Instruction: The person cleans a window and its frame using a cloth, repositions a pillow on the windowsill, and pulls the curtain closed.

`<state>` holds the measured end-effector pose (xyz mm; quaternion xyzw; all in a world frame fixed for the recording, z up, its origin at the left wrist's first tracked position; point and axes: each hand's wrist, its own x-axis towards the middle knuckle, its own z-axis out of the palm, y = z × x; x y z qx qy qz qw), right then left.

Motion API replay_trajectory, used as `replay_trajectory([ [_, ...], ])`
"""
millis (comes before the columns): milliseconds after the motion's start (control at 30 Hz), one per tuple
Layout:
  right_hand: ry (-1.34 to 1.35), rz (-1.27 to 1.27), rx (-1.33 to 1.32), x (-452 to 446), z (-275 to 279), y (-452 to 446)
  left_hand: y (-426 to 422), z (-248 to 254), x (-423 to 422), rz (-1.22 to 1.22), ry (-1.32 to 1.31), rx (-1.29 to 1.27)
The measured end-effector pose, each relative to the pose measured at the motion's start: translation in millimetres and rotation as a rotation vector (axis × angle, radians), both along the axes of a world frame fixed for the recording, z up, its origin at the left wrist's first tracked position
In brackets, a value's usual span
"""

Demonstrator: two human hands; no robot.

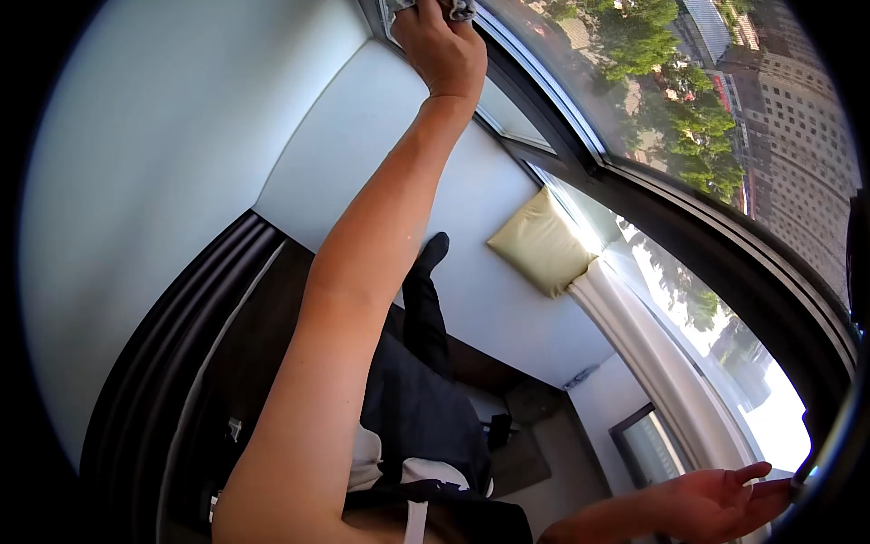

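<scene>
My left arm reaches up through the middle of the view. At the top edge my left hand (pixel 441 53) is closed on a crumpled grey-and-white cloth (pixel 461 9), beside the dark window frame (pixel 569 150). Part of that hand and most of the cloth are cut off by the picture's edge. At the lower right, my right hand (pixel 720 501) lies palm towards me, its fingers stretched out. Their tips come close to the dark frame's lower right end; whether they touch it I cannot tell.
Beyond the window glass (pixel 625 82) are trees and tall buildings. A yellowish cushion (pixel 544 243) sits by the sill, near a white rolled-looking pad (pixel 648 349). My leg in black (pixel 422 313) stretches over a pale surface. A dark ribbed panel (pixel 168 363) stands left.
</scene>
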<state>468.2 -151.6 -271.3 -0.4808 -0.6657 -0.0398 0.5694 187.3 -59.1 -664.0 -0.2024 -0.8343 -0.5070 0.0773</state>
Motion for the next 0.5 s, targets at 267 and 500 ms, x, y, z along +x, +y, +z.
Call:
replay_trajectory([
  [267, -0.074, 0.039, 0.016, 15, 7, -2, -25, 42, 188, -0.245, -0.330, 0.105],
  [500, -0.185, -0.024, -0.042, 0, 9, -4, -39, 55, 247, -0.387, -0.467, 0.120],
])
